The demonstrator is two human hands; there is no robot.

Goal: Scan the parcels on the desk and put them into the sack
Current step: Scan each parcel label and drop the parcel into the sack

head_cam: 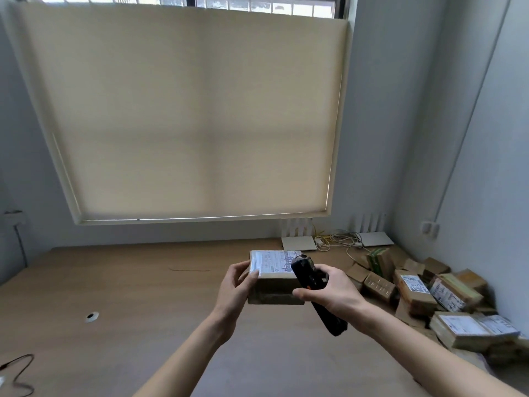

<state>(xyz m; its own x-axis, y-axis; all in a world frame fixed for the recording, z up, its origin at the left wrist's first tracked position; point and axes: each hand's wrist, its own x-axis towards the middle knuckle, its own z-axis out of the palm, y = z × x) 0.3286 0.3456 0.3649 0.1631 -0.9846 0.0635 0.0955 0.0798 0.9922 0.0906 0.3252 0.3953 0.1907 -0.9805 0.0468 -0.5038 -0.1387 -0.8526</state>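
l hand (235, 285) grips parcel (274, 277), r hand (332, 290) grips scanner (315, 293) over it; parcel pile (429, 296) + routers (299, 242) to the right.

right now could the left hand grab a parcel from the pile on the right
Probably not as things stand. The left hand grips a box, so it is not free, and the pile lies beyond the right hand and its scanner, which it would have to cross.
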